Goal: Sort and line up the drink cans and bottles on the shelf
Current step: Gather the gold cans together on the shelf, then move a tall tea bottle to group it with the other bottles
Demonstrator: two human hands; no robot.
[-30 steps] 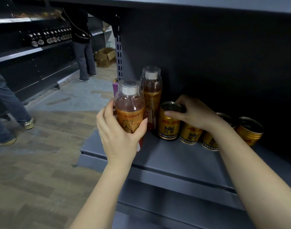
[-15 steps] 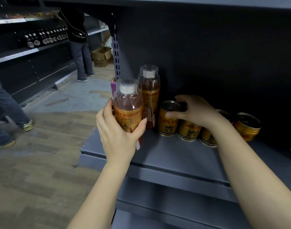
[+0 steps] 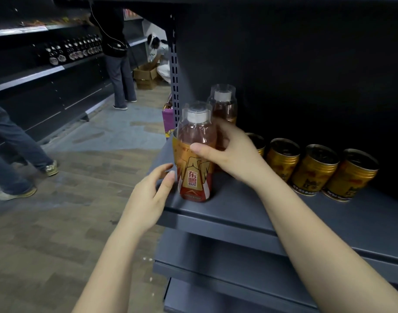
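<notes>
Amber liquid fills the front bottle (image 3: 196,154), which stands upright at centre frame, near the front left corner of the grey shelf (image 3: 250,213), its long axis vertical and its red-and-gold label facing the camera. The right hand (image 3: 233,154) reaches in from the right of the frame and wraps the bottle's shoulder, thumb across the front and the other fingers (image 3: 225,129) curled around the back, clamped on it. The left hand (image 3: 151,195) sits lower and to the left of the bottle, fingers spread and loose, fingertips just beside the label's lower edge; whether they touch it cannot be told.

A second bottle (image 3: 222,107) stands directly behind the first, toward the dark back panel. To the right of the frame a row of gold cans (image 3: 315,170) runs along the shelf, upright and close together, the nearest partly hidden behind the right wrist.

Judging from this layout, the right hand is the nearer and controlling one, and any turn or slide of the front bottle into line with the one behind depends on its grip, the left hand steadying at the base.
</notes>
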